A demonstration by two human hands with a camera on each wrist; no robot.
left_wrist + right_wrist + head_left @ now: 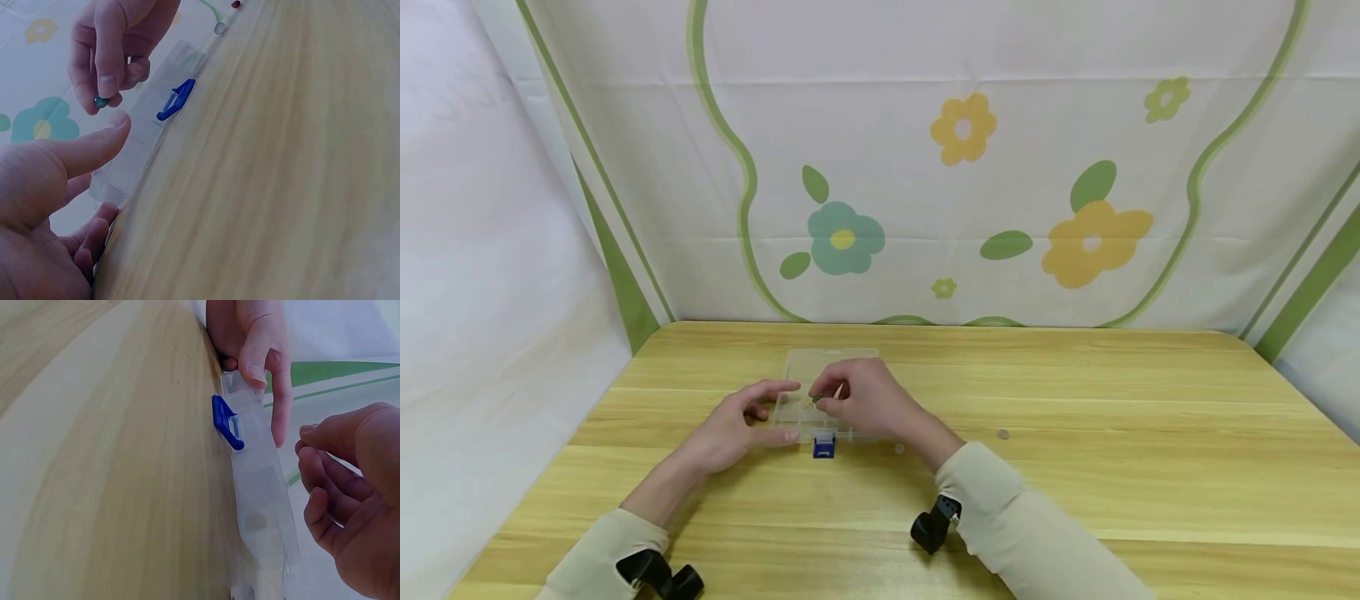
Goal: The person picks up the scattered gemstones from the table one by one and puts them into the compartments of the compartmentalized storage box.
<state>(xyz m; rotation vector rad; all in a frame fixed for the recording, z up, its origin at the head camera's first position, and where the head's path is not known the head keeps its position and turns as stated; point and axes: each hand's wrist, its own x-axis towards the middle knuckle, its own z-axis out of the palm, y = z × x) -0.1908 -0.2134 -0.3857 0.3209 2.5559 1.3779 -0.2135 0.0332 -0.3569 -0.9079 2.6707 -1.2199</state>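
A tiny bead was pinched over a clear box.
The right hand (867,396) pinched a shiny dark green round bead (101,101) between thumb and fingertips, above a clear flat plastic box (792,421) with a blue plastic latch (823,448). The left hand (726,429), fingers spread loosely, was at the box's left end; whether it touched could not be told. The bead looked light, hard and slippery, so its round sides probably needed a soft, steady pinch. The box seemed light and a bit bendy, best steadied by its left end.
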